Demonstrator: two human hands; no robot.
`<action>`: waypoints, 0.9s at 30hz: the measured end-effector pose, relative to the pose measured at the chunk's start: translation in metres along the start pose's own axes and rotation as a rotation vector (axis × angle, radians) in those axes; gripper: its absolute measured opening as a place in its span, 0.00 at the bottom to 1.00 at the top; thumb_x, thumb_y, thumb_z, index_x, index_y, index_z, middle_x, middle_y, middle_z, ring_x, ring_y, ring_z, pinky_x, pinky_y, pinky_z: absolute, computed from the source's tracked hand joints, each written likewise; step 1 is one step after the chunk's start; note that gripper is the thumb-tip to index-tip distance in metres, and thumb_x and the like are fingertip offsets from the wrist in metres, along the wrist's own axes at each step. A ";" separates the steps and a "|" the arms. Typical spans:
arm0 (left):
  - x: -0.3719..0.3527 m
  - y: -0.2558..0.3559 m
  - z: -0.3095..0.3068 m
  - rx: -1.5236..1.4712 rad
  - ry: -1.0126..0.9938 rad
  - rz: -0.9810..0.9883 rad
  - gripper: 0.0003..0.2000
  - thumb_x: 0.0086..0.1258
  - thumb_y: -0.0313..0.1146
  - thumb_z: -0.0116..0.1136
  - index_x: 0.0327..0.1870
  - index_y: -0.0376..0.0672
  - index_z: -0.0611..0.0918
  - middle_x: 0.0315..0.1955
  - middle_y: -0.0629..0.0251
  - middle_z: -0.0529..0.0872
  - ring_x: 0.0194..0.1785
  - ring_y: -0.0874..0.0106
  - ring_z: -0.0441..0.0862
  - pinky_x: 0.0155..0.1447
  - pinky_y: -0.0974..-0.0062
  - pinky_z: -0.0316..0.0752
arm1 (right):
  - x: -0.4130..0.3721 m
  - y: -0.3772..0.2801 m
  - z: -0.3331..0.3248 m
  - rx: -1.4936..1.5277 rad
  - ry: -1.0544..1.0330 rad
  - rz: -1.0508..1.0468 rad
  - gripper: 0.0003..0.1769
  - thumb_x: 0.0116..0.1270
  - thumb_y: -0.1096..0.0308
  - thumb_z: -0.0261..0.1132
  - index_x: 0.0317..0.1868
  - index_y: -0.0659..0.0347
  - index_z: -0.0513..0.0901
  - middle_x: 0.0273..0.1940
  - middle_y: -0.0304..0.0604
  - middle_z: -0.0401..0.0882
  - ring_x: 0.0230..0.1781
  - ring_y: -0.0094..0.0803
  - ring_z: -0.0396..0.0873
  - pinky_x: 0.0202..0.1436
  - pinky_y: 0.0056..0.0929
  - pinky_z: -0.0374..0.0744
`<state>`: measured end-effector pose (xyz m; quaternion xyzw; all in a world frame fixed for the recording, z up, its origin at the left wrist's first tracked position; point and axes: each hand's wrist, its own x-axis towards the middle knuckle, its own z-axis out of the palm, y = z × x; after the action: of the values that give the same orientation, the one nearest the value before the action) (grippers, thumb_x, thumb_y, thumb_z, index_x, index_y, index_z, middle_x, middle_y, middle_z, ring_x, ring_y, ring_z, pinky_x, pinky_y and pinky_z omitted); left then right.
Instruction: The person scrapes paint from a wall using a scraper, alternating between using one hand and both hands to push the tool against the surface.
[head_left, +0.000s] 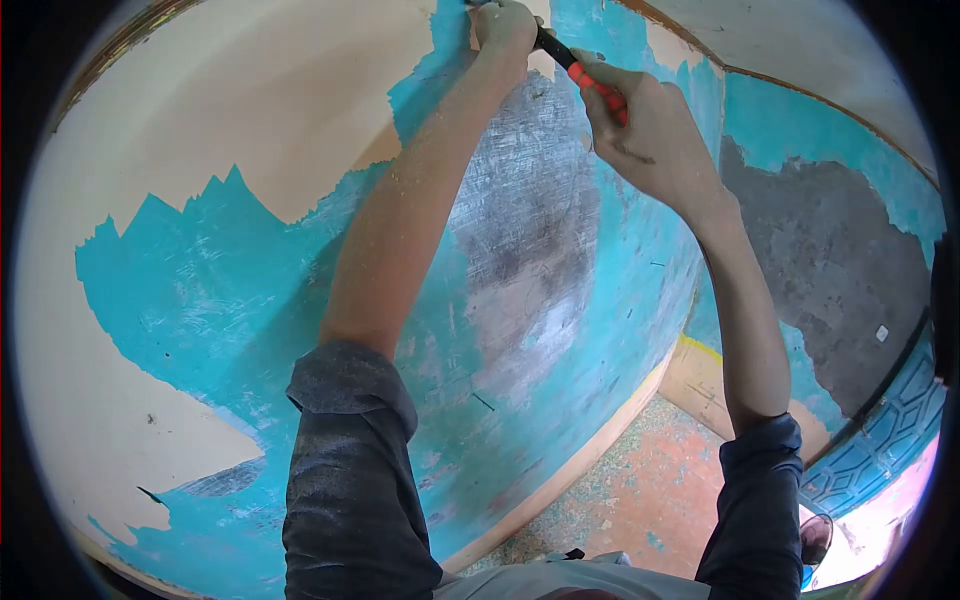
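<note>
Scraper (pixel 572 68) gripped by right hand (pixel 645 130), left hand (pixel 505 25) at tip.

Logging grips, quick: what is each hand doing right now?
Left hand: closed over the front end of the tool, against the wall.
Right hand: closed around the tool's red handle.

On my feed, dark slate-grey fabric sleeves, the left sleeve (pixel 350 470) and right sleeve (pixel 755 500), are rolled into thick cuffs at the elbows. The left hand (pixel 503 25) and right hand (pixel 650 130) are bare. A pale grey garment (pixel 580 582) shows below.
</note>
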<state>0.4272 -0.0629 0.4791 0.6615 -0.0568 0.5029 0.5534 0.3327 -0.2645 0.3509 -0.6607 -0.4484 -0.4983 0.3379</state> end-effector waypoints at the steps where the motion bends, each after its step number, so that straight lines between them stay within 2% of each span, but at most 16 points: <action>1: 0.012 0.007 0.002 0.032 0.005 0.001 0.13 0.80 0.36 0.52 0.50 0.36 0.84 0.29 0.57 0.88 0.31 0.65 0.87 0.33 0.66 0.83 | 0.008 0.000 -0.001 0.002 0.001 -0.007 0.10 0.70 0.72 0.62 0.47 0.68 0.85 0.23 0.62 0.77 0.22 0.55 0.81 0.31 0.45 0.78; 3: 0.045 0.004 0.009 0.068 0.005 -0.003 0.14 0.81 0.37 0.50 0.50 0.37 0.83 0.28 0.58 0.87 0.29 0.66 0.86 0.32 0.66 0.82 | 0.028 0.001 -0.003 -0.013 0.009 -0.017 0.10 0.70 0.73 0.62 0.46 0.70 0.85 0.22 0.61 0.78 0.21 0.53 0.82 0.29 0.44 0.78; 4: 0.063 -0.005 0.012 -0.115 -0.081 0.084 0.14 0.82 0.39 0.49 0.49 0.38 0.82 0.28 0.60 0.86 0.29 0.66 0.86 0.31 0.66 0.81 | 0.033 0.008 -0.002 -0.013 0.012 -0.016 0.10 0.70 0.73 0.62 0.46 0.70 0.85 0.22 0.61 0.78 0.21 0.53 0.82 0.29 0.44 0.78; 5: 0.074 -0.015 0.014 -0.297 -0.168 0.165 0.15 0.83 0.42 0.48 0.47 0.40 0.82 0.27 0.61 0.86 0.28 0.67 0.85 0.30 0.66 0.81 | 0.036 0.015 0.000 -0.030 0.000 0.000 0.15 0.74 0.70 0.61 0.57 0.65 0.84 0.21 0.55 0.76 0.19 0.41 0.76 0.28 0.39 0.74; 6: 0.076 -0.022 0.011 -0.294 -0.170 0.160 0.15 0.83 0.42 0.48 0.47 0.40 0.82 0.27 0.61 0.86 0.28 0.67 0.85 0.30 0.66 0.81 | 0.035 0.017 0.000 -0.045 -0.013 0.014 0.22 0.77 0.67 0.60 0.69 0.59 0.82 0.20 0.49 0.74 0.17 0.29 0.71 0.27 0.34 0.70; 7: 0.077 -0.029 0.006 -0.399 -0.219 0.102 0.15 0.84 0.43 0.47 0.45 0.41 0.82 0.28 0.62 0.85 0.27 0.68 0.84 0.30 0.66 0.81 | 0.030 0.017 0.002 -0.039 -0.016 0.020 0.22 0.77 0.67 0.60 0.69 0.59 0.82 0.20 0.49 0.74 0.17 0.29 0.71 0.27 0.34 0.70; 9: 0.050 -0.023 0.002 -0.502 -0.267 0.044 0.16 0.85 0.44 0.46 0.44 0.42 0.81 0.28 0.63 0.85 0.27 0.68 0.83 0.30 0.67 0.81 | 0.017 0.008 0.002 -0.010 0.010 -0.055 0.11 0.70 0.73 0.62 0.46 0.72 0.84 0.22 0.61 0.78 0.20 0.52 0.82 0.27 0.42 0.79; 11: 0.007 -0.010 -0.001 -0.187 -0.101 -0.010 0.16 0.86 0.44 0.45 0.49 0.41 0.79 0.28 0.63 0.84 0.27 0.69 0.82 0.31 0.68 0.81 | 0.002 0.004 0.003 0.017 -0.040 -0.023 0.12 0.69 0.72 0.61 0.47 0.72 0.83 0.22 0.61 0.79 0.21 0.52 0.83 0.28 0.43 0.80; 15: 0.015 0.002 -0.008 -0.126 -0.035 -0.010 0.18 0.87 0.45 0.43 0.51 0.39 0.79 0.27 0.64 0.81 0.27 0.68 0.81 0.32 0.69 0.81 | 0.016 0.000 0.005 0.024 -0.047 -0.006 0.13 0.68 0.72 0.62 0.49 0.72 0.83 0.23 0.59 0.82 0.25 0.53 0.86 0.30 0.46 0.82; 18: 0.075 0.000 -0.006 -0.336 -0.198 0.035 0.20 0.87 0.47 0.43 0.50 0.37 0.79 0.26 0.65 0.79 0.26 0.67 0.80 0.33 0.69 0.81 | 0.033 0.006 0.007 -0.009 0.014 0.032 0.13 0.67 0.71 0.64 0.48 0.71 0.83 0.26 0.59 0.84 0.29 0.55 0.87 0.32 0.48 0.84; 19: 0.088 -0.006 -0.011 -0.402 -0.297 -0.019 0.21 0.86 0.48 0.43 0.49 0.37 0.80 0.27 0.65 0.79 0.26 0.67 0.79 0.34 0.70 0.81 | 0.035 0.012 0.007 -0.005 0.012 0.033 0.13 0.67 0.71 0.64 0.48 0.71 0.83 0.26 0.59 0.84 0.29 0.55 0.87 0.32 0.48 0.84; 21: 0.056 0.004 -0.012 -0.458 -0.391 -0.082 0.21 0.86 0.49 0.43 0.49 0.37 0.80 0.27 0.65 0.79 0.26 0.67 0.79 0.34 0.70 0.81 | 0.032 0.020 0.011 0.015 0.013 -0.037 0.14 0.67 0.71 0.63 0.50 0.70 0.83 0.29 0.61 0.85 0.31 0.57 0.87 0.36 0.50 0.86; 23: -0.039 0.049 -0.002 -0.033 -0.075 -0.132 0.23 0.85 0.50 0.44 0.49 0.35 0.80 0.25 0.64 0.79 0.25 0.67 0.80 0.33 0.68 0.82 | 0.020 0.019 0.016 0.016 -0.018 0.015 0.15 0.68 0.71 0.62 0.52 0.70 0.82 0.30 0.61 0.85 0.31 0.58 0.87 0.37 0.51 0.86; 24: -0.021 0.031 -0.002 -0.033 -0.073 -0.129 0.23 0.85 0.50 0.44 0.49 0.35 0.80 0.25 0.64 0.79 0.25 0.67 0.80 0.33 0.68 0.82 | 0.014 0.018 0.019 0.013 -0.048 0.063 0.16 0.68 0.71 0.62 0.54 0.69 0.81 0.31 0.61 0.86 0.31 0.59 0.87 0.38 0.52 0.86; 26: 0.046 -0.030 -0.006 -0.200 -0.195 0.038 0.26 0.84 0.53 0.45 0.48 0.33 0.82 0.23 0.64 0.81 0.25 0.67 0.82 0.30 0.67 0.82 | 0.009 0.025 0.022 0.029 -0.067 0.056 0.18 0.69 0.72 0.60 0.58 0.68 0.80 0.31 0.62 0.85 0.32 0.59 0.87 0.38 0.53 0.86; 27: 0.046 -0.027 0.011 0.092 0.054 -0.005 0.27 0.84 0.51 0.44 0.45 0.31 0.84 0.24 0.59 0.86 0.26 0.64 0.87 0.28 0.64 0.84 | 0.012 0.029 0.025 0.044 -0.040 0.040 0.18 0.70 0.73 0.60 0.58 0.68 0.79 0.31 0.62 0.85 0.32 0.59 0.87 0.38 0.54 0.86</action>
<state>0.4728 -0.0393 0.4957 0.6726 -0.0170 0.5214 0.5248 0.3698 -0.2505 0.3556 -0.6719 -0.4525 -0.4681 0.3531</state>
